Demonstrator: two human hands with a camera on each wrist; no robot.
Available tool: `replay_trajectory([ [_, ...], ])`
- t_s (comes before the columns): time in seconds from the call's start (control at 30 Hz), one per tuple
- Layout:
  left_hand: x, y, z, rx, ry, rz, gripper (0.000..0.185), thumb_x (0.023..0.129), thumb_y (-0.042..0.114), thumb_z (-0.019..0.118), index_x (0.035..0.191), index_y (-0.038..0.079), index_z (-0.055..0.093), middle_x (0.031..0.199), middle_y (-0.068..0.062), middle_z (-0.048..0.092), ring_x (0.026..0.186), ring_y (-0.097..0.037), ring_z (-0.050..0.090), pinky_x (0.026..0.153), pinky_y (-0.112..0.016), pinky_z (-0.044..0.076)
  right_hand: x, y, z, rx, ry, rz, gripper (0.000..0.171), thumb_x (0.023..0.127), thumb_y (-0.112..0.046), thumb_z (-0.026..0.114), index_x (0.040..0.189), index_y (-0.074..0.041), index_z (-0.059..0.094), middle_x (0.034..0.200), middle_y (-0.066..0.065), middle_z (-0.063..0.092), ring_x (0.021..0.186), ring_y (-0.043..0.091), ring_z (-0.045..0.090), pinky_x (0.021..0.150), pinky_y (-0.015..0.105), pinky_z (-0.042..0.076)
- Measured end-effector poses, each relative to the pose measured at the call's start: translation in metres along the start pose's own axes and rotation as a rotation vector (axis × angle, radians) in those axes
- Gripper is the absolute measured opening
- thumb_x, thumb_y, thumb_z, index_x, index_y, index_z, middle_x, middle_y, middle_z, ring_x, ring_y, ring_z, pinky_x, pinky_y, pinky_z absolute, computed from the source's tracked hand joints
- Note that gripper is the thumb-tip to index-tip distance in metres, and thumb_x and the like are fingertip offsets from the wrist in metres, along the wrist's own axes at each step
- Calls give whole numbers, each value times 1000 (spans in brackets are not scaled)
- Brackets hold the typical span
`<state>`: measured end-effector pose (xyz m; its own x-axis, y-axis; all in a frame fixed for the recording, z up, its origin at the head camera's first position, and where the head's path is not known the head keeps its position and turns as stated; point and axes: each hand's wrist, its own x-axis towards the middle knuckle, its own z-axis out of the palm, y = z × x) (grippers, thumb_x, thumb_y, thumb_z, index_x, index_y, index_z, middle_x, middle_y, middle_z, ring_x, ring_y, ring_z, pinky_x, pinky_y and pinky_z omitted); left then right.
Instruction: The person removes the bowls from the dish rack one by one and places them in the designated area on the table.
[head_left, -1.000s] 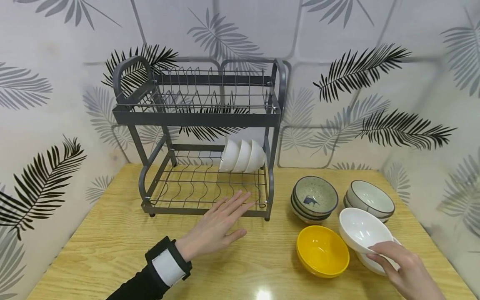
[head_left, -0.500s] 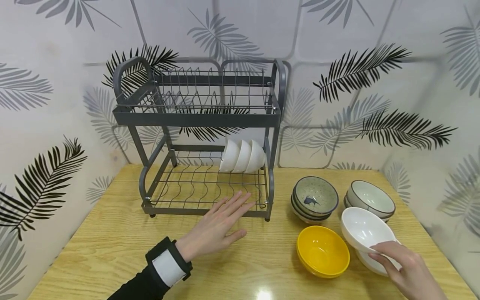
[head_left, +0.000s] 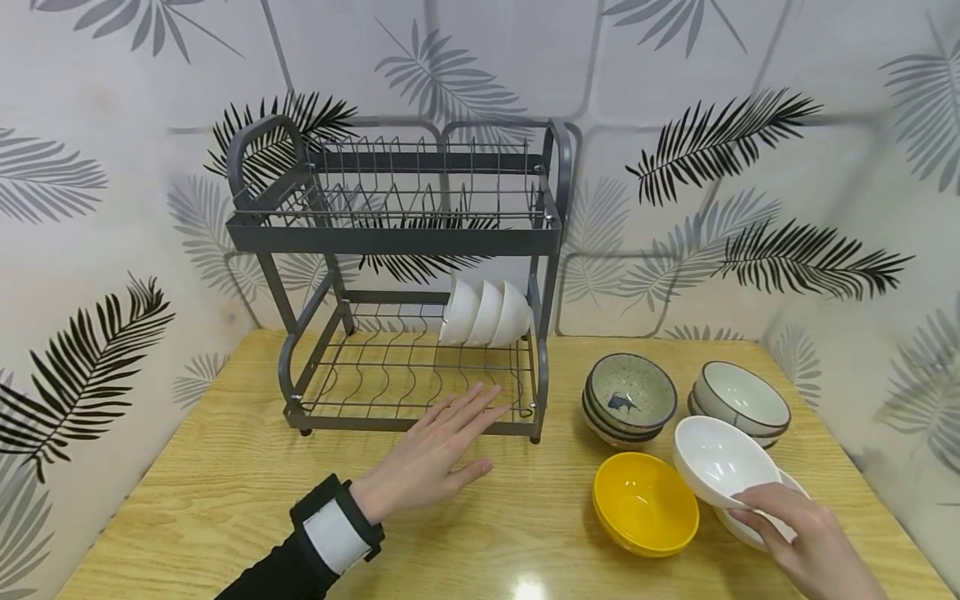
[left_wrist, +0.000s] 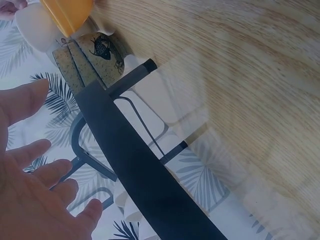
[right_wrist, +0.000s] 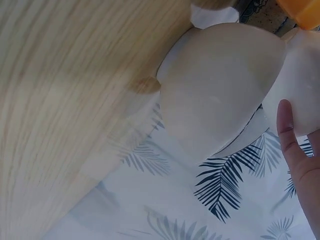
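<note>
My right hand (head_left: 780,517) grips the near rim of a white bowl (head_left: 716,460) and holds it tilted above a second white bowl (head_left: 757,527) at the table's front right. In the right wrist view the white bowl's underside (right_wrist: 225,85) fills the frame, with one fingertip (right_wrist: 290,135) curled against it. My left hand (head_left: 450,437) lies flat on the wooden table (head_left: 225,483), fingers straight, tips at the front bar of a grey two-tier dish rack (head_left: 397,237). In the left wrist view, the left hand (left_wrist: 35,185) sits beside the rack's bar (left_wrist: 135,165).
Three white bowls (head_left: 487,312) stand on edge in the rack's lower tier, at its right end. A yellow bowl (head_left: 645,504), a stack of speckled bowls (head_left: 630,398) and a stack of brown-rimmed white bowls (head_left: 742,400) sit right of the rack. Leaf-patterned walls close in behind and at both sides.
The white bowl in my right hand has shifted slightly left and up, showing more of the bowl beneath. My left hand has stayed still.
</note>
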<state>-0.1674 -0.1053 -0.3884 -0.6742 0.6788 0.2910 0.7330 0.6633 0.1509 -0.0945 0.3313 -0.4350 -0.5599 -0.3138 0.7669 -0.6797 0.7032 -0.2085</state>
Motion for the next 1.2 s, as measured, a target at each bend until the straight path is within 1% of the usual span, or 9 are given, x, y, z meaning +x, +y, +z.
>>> replay_trajectory([
  [0.17, 0, 0, 0, -7, -7, -3, 68, 99, 38, 62, 157, 15, 35, 168, -10, 24, 156, -30, 24, 123, -58, 28, -4, 3, 0, 6, 2, 22, 48, 94, -54, 51, 80, -13, 72, 77, -7, 70, 86, -18, 51, 79, 0, 41],
  [0.47, -1, 0, 1, 1, 0, -3, 68, 99, 38, 63, 157, 15, 36, 168, -10, 25, 156, -30, 25, 123, -57, 28, -6, 9, -1, 25, 38, -7, 49, 95, -51, 54, 81, -8, 72, 77, -5, 70, 85, -18, 53, 76, 0, 44],
  [0.63, -1, 0, 1, -7, -8, -8, 68, 99, 38, 63, 157, 15, 35, 168, -10, 23, 156, -30, 24, 124, -57, 27, -6, 10, -4, -29, 9, -12, 49, 97, -52, 50, 82, -12, 73, 82, -16, 69, 83, -18, 53, 74, 1, 45],
  [0.7, -1, 0, 1, -9, -10, -8, 68, 99, 38, 63, 157, 15, 35, 168, -9, 23, 156, -30, 24, 124, -57, 27, -6, 10, -4, -49, 0, -7, 49, 97, -53, 49, 82, -13, 73, 83, -18, 69, 82, -18, 53, 74, 1, 46],
  [0.9, -1, -1, 1, -8, -9, -6, 69, 99, 38, 63, 157, 15, 34, 169, -9, 23, 156, -29, 23, 125, -56, 26, -9, 12, -3, 23, 24, 3, 48, 94, -52, 54, 80, -10, 73, 77, -8, 71, 83, -18, 53, 75, 0, 44],
  [1.07, -1, -1, 1, -5, -6, 0, 69, 99, 38, 63, 157, 15, 34, 169, -9, 23, 156, -30, 23, 125, -56, 26, -12, 14, -3, 21, 26, 3, 49, 94, -52, 54, 79, -9, 72, 77, -10, 70, 83, -18, 53, 74, -1, 44],
  [1.2, -1, -1, 1, -7, -8, 2, 69, 99, 38, 62, 158, 15, 34, 168, -9, 23, 156, -30, 23, 125, -56, 26, -14, 13, -5, 16, 15, 6, 48, 94, -52, 53, 80, -10, 72, 78, -9, 70, 85, -19, 52, 76, -1, 44],
])
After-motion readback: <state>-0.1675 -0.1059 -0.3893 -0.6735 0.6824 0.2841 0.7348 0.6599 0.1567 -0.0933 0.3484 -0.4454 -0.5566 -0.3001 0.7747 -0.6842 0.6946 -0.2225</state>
